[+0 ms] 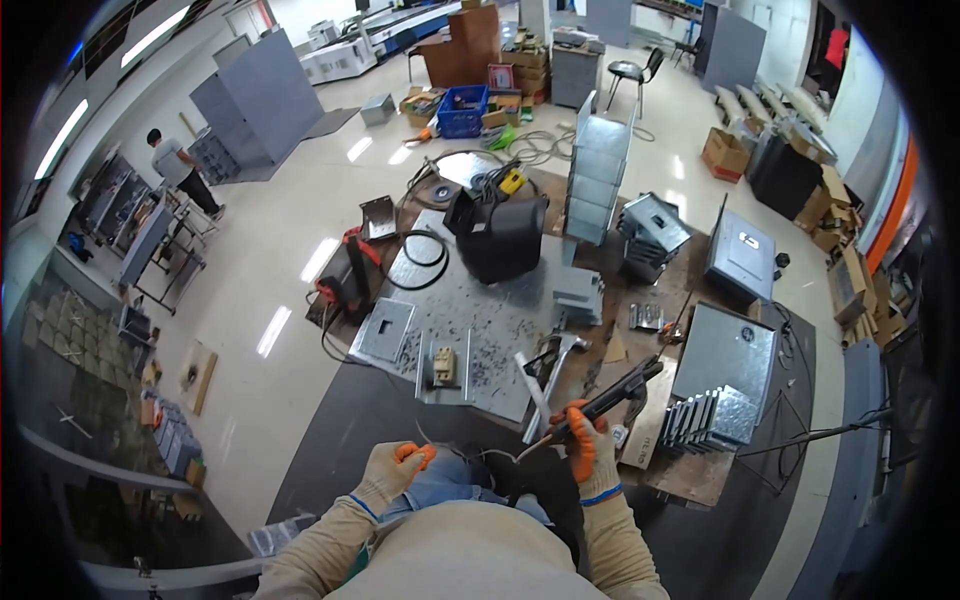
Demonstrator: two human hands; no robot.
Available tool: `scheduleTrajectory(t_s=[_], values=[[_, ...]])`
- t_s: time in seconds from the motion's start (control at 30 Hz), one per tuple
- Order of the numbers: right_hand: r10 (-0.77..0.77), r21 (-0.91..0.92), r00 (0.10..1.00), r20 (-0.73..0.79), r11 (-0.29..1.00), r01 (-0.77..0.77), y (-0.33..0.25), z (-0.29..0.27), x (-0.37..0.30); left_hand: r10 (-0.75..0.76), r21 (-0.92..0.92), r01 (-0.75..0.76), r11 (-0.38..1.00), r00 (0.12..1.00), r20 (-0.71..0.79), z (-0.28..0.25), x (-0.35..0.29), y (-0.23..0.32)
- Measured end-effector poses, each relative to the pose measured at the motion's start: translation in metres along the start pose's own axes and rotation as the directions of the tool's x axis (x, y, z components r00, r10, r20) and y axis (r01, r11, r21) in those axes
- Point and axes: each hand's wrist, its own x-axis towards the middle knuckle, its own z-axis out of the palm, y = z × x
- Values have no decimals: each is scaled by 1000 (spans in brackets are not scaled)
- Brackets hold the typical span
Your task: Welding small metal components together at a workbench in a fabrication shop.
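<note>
My right hand (590, 445), in a beige work glove with orange fingers, grips a long black welding electrode holder (622, 390), tilted up to the right. A thin dark rod appears to extend from its far end, and a cable trails below my hand. My left hand (397, 473), gloved alike, is curled closed over my lap; what its fingers hold, if anything, I cannot make out. Ahead lies a metal plate (480, 340) strewn with dark bits. On it stand a U-shaped metal bracket (441, 392) with a tan block (444, 364) inside, a hammer (561, 362) and a black welding helmet (495, 237).
A red-and-black machine (350, 272) sits left of the plate. Bent sheet-metal parts (710, 418) stand in a row at right, near a grey metal box (740, 250). Tall stacked metal trays (597, 180) rise at the back. Another person (180, 170) stands far left.
</note>
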Motion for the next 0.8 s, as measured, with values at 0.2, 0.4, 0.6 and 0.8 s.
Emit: scheduleTrajectory(t_s=[0.2,0.4,0.6,0.8], values=[[-144,-61,987,-72,988,140,32,-39,-7,-303,-58,298,953,942,-141,-25,-17,-62],[-164,-16,977,-136,986,163,33,-15,-21,-313,-116,297,948,935,-169,-67,26,-146],[-180,-190,962,-203,972,142,41,33,-25,-280,209,274,939,960,-1,-113,74,-152],[-210,-229,937,-280,962,148,65,102,-16,-142,558,19,830,974,178,-147,114,-140]])
